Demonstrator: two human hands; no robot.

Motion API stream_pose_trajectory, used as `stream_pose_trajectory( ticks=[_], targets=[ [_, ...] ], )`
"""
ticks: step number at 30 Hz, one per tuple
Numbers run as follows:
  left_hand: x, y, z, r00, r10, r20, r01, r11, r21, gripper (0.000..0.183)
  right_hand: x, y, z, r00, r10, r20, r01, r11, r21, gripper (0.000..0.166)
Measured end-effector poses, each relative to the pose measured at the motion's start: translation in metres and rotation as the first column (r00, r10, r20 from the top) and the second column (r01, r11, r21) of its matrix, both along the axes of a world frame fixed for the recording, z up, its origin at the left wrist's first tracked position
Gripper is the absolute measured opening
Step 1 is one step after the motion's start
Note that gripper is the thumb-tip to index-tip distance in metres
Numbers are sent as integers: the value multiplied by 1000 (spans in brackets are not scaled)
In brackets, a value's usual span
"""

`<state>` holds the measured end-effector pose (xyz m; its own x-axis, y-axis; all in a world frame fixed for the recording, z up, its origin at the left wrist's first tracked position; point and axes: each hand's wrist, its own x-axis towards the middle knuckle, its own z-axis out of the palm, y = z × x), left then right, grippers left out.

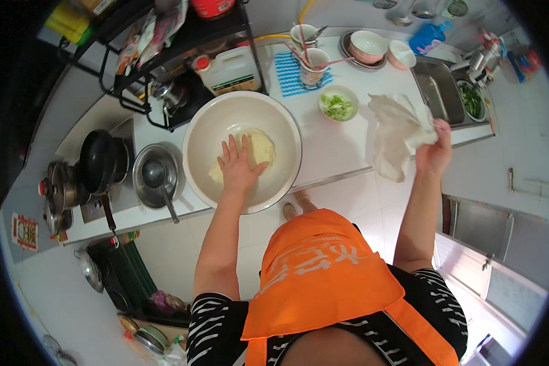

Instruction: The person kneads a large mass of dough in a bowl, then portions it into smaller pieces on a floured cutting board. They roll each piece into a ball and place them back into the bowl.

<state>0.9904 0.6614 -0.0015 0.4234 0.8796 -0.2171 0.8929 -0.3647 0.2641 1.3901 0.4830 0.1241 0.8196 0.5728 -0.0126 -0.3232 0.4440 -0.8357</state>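
Observation:
My left hand (239,165) is spread over a lump of pale yellow dough (261,147), fingers apart. The palm hides the middle of the dough, and whether it presses down I cannot tell. Around the dough stands a large cream basin (200,183) at the counter's front edge. Over on the right, my right hand (433,148) grips the edge of a white cloth (398,132), which hangs loosely beside the counter's front edge. Between basin and cloth is a small bowl (353,94) of chopped green vegetable (336,108).
Left of the basin sit a steel bowl (139,176) with a ladle (164,196) and a black frying pan (96,155). A black rack (251,45) rises behind. At the back are cups holding chopsticks (312,75) and stacked bowls (368,48); a sink (441,91) is at right.

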Motion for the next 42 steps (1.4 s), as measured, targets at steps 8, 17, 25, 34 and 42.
stream_pose_trajectory(
  ticks=[8, 17, 25, 34, 42],
  targets=[
    [12, 3, -54, 959, -68, -273, 91, 993, 71, 83, 3, 20, -111, 928, 324, 182, -121, 728, -675, 24],
    [13, 10, -41, 971, -36, -236, 26, 999, -46, 76, -114, 53, -90, 584, 635, 505, -86, 667, -740, 36],
    [-75, 43, -40, 919, 358, 163, -363, 932, 3, 56, -175, 109, -102, 280, 678, 680, -124, 728, -675, 32],
    [-81, 55, -60, 924, 365, -110, -381, 898, -219, 38, -195, 149, -168, 379, 679, 629, -52, 694, -718, 66],
    [-46, 83, -34, 935, 179, -307, -230, 963, -140, 24, -196, 152, -167, 457, 669, 586, -86, 689, -719, 66]
  ],
)
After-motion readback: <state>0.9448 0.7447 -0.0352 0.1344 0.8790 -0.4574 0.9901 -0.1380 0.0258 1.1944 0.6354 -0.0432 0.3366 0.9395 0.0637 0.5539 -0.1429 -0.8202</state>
